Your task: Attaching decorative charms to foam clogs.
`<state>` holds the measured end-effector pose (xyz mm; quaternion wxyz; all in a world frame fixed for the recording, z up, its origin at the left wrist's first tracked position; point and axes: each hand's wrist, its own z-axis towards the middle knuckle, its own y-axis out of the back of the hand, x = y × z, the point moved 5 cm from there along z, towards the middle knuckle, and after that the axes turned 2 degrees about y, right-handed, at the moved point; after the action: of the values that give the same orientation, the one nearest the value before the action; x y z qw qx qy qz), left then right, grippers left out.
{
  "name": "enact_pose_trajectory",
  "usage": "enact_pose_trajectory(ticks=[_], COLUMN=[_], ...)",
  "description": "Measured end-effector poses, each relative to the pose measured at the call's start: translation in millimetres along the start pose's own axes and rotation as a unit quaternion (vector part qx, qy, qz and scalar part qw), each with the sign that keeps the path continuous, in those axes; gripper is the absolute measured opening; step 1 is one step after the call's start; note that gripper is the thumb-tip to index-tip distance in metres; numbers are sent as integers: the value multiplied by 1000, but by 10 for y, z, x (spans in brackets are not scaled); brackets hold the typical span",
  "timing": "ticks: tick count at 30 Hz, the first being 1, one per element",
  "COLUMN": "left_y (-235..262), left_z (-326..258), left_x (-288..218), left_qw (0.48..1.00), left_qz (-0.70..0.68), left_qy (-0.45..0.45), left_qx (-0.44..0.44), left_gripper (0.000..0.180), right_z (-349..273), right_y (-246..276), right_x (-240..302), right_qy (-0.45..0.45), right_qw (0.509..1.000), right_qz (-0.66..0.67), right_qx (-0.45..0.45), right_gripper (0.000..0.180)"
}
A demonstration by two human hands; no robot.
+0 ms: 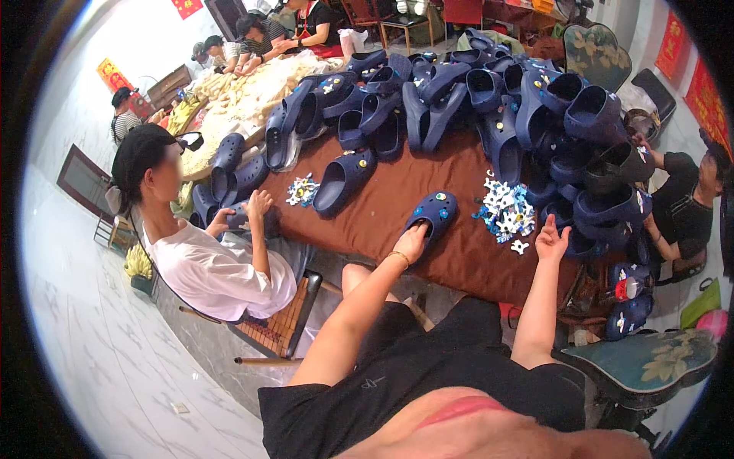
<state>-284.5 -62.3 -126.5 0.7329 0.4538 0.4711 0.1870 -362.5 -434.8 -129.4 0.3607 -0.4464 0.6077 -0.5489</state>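
Observation:
My left hand [411, 243] reaches into the opening of a navy clog [439, 206] at the table's near edge and grips it; the fingertips are hidden inside. Several small coloured charms sit on the toe of this clog. My right hand [551, 240] is raised palm up, fingers apart, with nothing visible in it. Just to its left lies a loose heap of white and blue charms [506, 208], with one white charm [519, 246] apart from it. Another navy clog [344, 182] stands farther back on the brown cloth.
Navy clogs [451, 84] are piled across the back and right of the brown-covered table [367, 228]. A smaller charm heap [303, 191] lies at left. A seated person in white [210, 268] holds a clog there; another person [680, 199] is at right. An empty chair [646, 363] stands near.

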Motion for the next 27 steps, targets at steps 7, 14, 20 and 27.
enact_pose_trajectory(ticks=[7,14,20,27], left_y=[-35,-11,-24,-17], left_z=[-23,-54,-60,-64], left_x=[4,-33,1,-32], left_qw=[999,999,999,999], left_qz=[-18,2,7,-10], left_qy=[29,-35,-29,-26], left_qx=[40,-22,-24,-23], left_gripper=[36,33,31,30], right_z=[-75,-153,-728,-2080], right_y=[11,22,322,356], right_x=[-23,-56,-367,-527], right_qy=[11,5,-145,-74], right_qw=[1000,998,860,453], right_qz=[-16,-47,-456,-885], right_qx=[-8,-46,-176,82], right_gripper=[63,57,34,47])
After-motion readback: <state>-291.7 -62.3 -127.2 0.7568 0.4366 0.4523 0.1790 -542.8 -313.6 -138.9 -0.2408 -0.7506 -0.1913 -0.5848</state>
